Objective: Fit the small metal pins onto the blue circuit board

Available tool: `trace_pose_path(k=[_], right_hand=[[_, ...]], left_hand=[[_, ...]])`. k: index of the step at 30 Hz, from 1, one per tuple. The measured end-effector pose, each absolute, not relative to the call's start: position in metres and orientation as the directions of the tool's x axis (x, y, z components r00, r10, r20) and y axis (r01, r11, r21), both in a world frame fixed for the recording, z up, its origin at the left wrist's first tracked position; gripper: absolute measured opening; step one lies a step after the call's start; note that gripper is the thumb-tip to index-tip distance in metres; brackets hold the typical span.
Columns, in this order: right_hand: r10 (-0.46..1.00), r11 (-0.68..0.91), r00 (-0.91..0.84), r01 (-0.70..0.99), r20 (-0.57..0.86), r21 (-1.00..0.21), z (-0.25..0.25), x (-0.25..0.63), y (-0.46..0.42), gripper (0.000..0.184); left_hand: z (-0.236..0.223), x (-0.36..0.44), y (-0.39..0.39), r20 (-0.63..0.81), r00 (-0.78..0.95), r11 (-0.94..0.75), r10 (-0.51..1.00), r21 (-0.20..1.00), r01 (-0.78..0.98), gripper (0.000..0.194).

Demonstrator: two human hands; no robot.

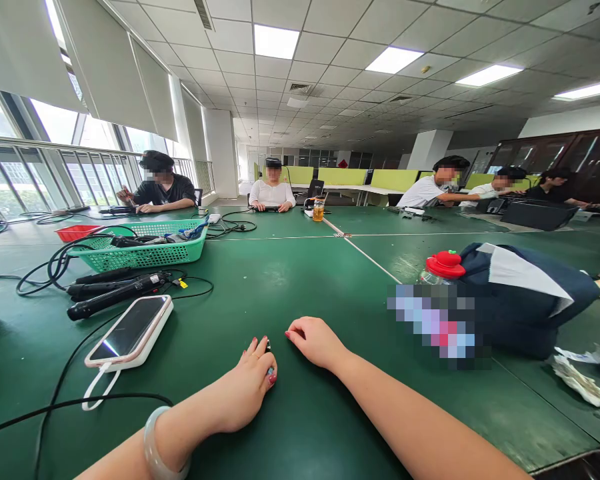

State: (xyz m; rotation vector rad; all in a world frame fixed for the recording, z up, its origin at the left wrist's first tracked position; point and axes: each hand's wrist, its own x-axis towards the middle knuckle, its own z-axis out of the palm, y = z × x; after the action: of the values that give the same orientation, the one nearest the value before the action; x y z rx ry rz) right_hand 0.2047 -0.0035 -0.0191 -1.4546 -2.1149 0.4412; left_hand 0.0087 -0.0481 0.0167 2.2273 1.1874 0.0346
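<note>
Low over the green table [280, 280], my left hand [253, 383] is closed around a small dark and silvery thing [269, 345]. Only bits of it show between the fingers and thumb, so its kind cannot be made out. A pale bangle [153, 440] circles the left wrist. Just to the right, my right hand [317, 341] rests on the tabletop with its fingers curled in and nothing visible in them. The two hands are apart. Left of them lies a phone [130, 327] on a white power bank with a short white cable loop.
Black wand-like devices [117, 293] and cables lie at left, beside a green basket [180, 252] of gear and a red tray [75, 232]. A red-lidded jar [445, 265] and dark bag [510, 300] stand at right, near crumpled tissue [580, 381]. Several people sit farther off.
</note>
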Motion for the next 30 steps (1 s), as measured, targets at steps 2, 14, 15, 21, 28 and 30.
trace_pose_path(k=[2, 14, 15, 21, 28, 30], right_hand=[[0.927, 0.373, -0.284, 0.752, 0.244, -0.543, -0.019, 0.205, -0.004, 0.024], [0.878, 0.477, -0.404, 0.703, 0.257, -0.527, -0.017, 0.203, -0.007, 0.016], [0.865, 0.499, -0.430, 0.685, 0.258, -0.530, -0.017, 0.204, -0.008, 0.018], [0.828, 0.552, -0.507, 0.666, 0.239, -0.502, -0.018, 0.201, -0.013, 0.035], [0.870, 0.492, -0.409, 0.736, 0.275, -0.464, -0.022, 0.190, -0.013, 0.024], [0.882, 0.471, -0.384, 0.745, 0.274, -0.473, -0.023, 0.189, -0.012, 0.019]], left_hand=[[0.013, 0.010, -0.049, -0.237, 0.616, -0.418, 0.751, 0.552, 0.722, 0.022], [0.009, 0.016, -0.039, -0.056, 0.698, -0.468, 0.714, 0.704, 0.535, 0.024], [0.009, 0.015, -0.038, -0.032, 0.697, -0.469, 0.717, 0.717, 0.516, 0.024], [0.002, 0.017, -0.028, 0.059, 0.632, -0.435, 0.772, 0.774, 0.459, 0.023], [-0.005, 0.018, -0.022, 0.062, 0.550, -0.304, 0.833, 0.881, 0.362, 0.022], [-0.008, 0.017, -0.020, 0.061, 0.542, -0.286, 0.838, 0.895, 0.341, 0.021]])
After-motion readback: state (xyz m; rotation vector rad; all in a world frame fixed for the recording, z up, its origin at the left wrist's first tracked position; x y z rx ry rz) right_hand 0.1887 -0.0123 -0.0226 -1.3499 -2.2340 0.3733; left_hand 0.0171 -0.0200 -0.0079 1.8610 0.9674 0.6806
